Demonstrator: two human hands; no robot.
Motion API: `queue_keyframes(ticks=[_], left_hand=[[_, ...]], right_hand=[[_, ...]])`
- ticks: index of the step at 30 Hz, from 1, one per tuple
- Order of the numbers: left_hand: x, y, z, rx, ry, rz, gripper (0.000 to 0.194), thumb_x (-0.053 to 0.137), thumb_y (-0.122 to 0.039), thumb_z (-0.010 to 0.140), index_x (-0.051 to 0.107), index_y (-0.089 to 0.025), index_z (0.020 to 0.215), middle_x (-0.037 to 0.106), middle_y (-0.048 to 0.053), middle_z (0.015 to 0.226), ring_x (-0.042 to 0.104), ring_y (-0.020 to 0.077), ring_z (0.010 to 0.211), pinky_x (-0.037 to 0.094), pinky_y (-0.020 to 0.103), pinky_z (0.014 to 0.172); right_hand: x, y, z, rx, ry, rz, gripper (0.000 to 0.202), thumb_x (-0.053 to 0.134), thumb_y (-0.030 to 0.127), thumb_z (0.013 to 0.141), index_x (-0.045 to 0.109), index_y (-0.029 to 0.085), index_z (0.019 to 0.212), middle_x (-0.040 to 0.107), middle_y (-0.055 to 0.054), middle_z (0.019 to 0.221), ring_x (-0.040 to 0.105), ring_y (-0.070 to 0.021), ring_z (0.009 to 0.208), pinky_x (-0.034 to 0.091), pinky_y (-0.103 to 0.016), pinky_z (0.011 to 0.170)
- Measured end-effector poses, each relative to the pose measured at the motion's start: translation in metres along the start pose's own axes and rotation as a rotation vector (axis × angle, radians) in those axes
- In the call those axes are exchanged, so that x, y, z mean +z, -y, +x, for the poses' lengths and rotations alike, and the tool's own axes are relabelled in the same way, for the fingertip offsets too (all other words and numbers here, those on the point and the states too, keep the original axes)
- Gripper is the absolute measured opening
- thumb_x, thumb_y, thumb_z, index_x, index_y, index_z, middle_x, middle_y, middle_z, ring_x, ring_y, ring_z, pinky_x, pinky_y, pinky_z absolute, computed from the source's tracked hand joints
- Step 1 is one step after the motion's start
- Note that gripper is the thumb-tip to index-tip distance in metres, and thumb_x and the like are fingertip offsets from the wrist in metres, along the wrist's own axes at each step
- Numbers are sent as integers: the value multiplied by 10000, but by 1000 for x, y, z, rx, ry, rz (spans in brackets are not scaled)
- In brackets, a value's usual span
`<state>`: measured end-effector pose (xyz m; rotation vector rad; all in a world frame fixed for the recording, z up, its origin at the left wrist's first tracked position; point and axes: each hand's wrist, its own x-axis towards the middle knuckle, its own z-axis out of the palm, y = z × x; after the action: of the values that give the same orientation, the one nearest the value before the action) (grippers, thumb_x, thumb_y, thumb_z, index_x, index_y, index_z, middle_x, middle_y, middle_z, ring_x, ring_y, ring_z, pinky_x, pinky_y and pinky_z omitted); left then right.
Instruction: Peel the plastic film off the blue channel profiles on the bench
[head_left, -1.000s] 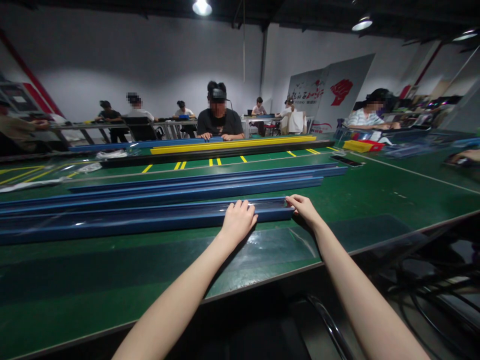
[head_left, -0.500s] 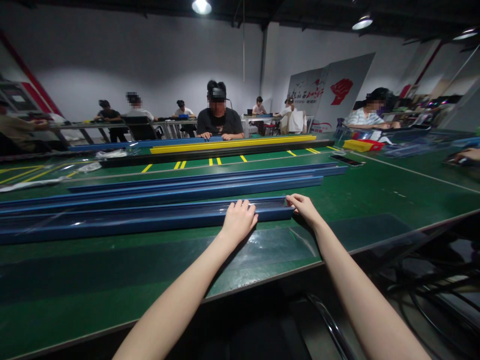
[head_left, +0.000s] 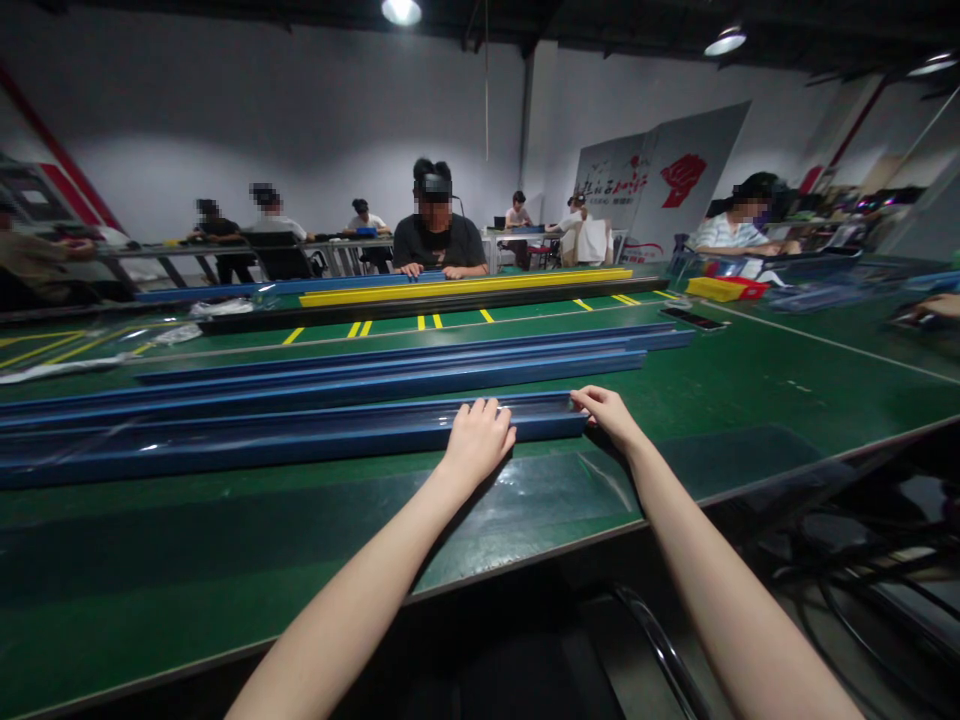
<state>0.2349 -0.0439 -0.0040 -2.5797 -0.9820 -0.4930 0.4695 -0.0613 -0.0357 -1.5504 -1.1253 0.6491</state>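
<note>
A long blue channel-shaped profile (head_left: pixel 300 440) lies across the green table in front of me, with shiny clear plastic (head_left: pixel 150 447) inside its trough. My left hand (head_left: pixel 480 440) is closed over the near wall close to the right end, fingers reaching into the trough. At that right end, my right hand (head_left: pixel 604 412) is closed in a pinch. A tiny pale bit shows by its fingertips; what they grip is unclear. Between me and the profile, a wide clear plastic sheet (head_left: pixel 525 495) lies flat near the table edge.
Two more blue profiles (head_left: pixel 450 378) lie just beyond. Farther off are a yellow profile (head_left: pixel 465 288), a black one (head_left: pixel 420 311) and a phone (head_left: pixel 694 319). A person (head_left: pixel 440 240) sits opposite, hands on another blue profile. Red and yellow trays (head_left: pixel 724 289) stand at right.
Both hands stay at almost the same places on the blue profile. The right fingertips have shifted very slightly, and the view has moved a touch.
</note>
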Motion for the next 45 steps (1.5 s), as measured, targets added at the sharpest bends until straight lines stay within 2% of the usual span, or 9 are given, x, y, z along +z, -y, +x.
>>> queue_keyframes(ticks=[45], left_hand=[[5, 1, 0, 3, -5, -17, 243, 360, -284, 865, 564, -152, 855, 586, 95, 893, 526, 214, 847, 357, 327, 702]], right_hand=[[0, -1, 0, 17, 23, -85, 232, 528, 407, 612, 495, 183, 564, 460, 38, 502, 398, -84, 482, 301, -220, 457]])
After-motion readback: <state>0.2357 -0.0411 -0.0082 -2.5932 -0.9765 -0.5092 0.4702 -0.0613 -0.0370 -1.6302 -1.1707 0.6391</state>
